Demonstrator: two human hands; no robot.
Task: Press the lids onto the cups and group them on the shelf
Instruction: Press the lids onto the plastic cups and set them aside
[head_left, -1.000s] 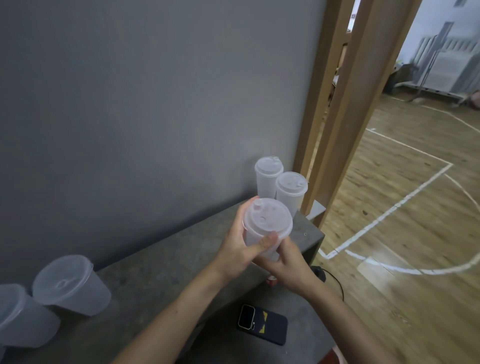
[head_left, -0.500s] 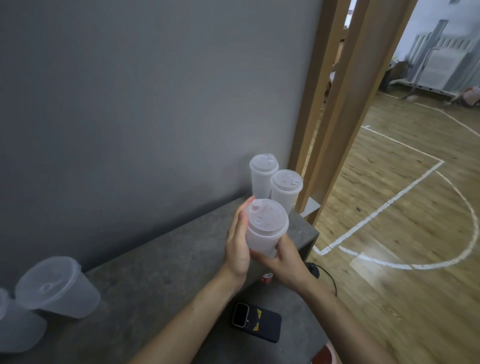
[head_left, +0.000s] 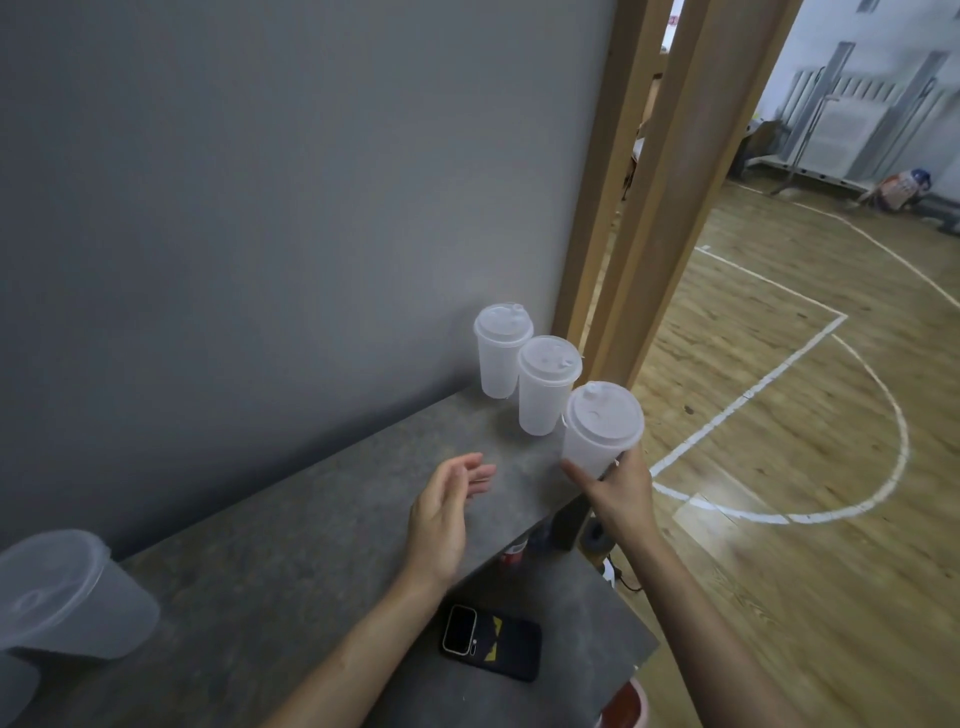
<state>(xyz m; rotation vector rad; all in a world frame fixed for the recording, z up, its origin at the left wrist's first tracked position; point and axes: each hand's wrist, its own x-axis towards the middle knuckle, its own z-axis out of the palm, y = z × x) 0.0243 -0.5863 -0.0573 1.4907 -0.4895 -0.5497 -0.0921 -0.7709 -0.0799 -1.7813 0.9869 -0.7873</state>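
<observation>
Currently, at the near left, a spare cup (head_left: 67, 597) is being left tilted on the shelf (head_left: 311, 519), lid seating unclear. The left hand (head_left: 447, 512) is being held open above the shelf, fingers relaxed, nothing gripped. At the far right, a far lidded cup (head_left: 501, 353) and a nearer lidded cup (head_left: 545, 387) are being kept upright together by the wall. The held cup (head_left: 600, 431) is being gripped low by the right hand (head_left: 621, 493), just beside them at the shelf's right edge. Risk: with that edge so close, the cup is likely being placed half off and tipped, or the neighbours nudged over.
</observation>
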